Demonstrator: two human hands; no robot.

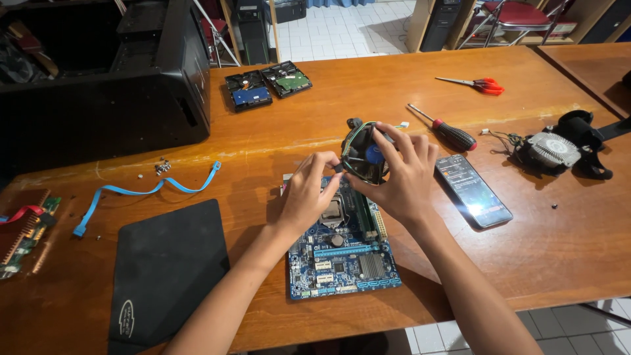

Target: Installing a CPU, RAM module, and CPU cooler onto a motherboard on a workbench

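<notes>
A wooden table fills most of the frame. In the upper left stands a black computer case, the largest thing on it. Lower left of centre lies a black mat. In the lower middle lies a blue motherboard, flat on the wood. Above its upper edge, at mid-frame, both hands hold a round black cooler fan, tilted on edge over the board's socket.

The right hand wraps the fan's right rim, fingers curled halfway and spread across the top, thumb beneath. The left hand pinches the fan's left edge with thumb and forefinger tips, the other fingers loosely bent.

Just right of the right hand lies a smartphone with its screen lit. At far right rests a second cooler. Upper centre hold two hard drives. A blue cable curls at left. A screwdriver and red scissors lie in the upper right.
</notes>
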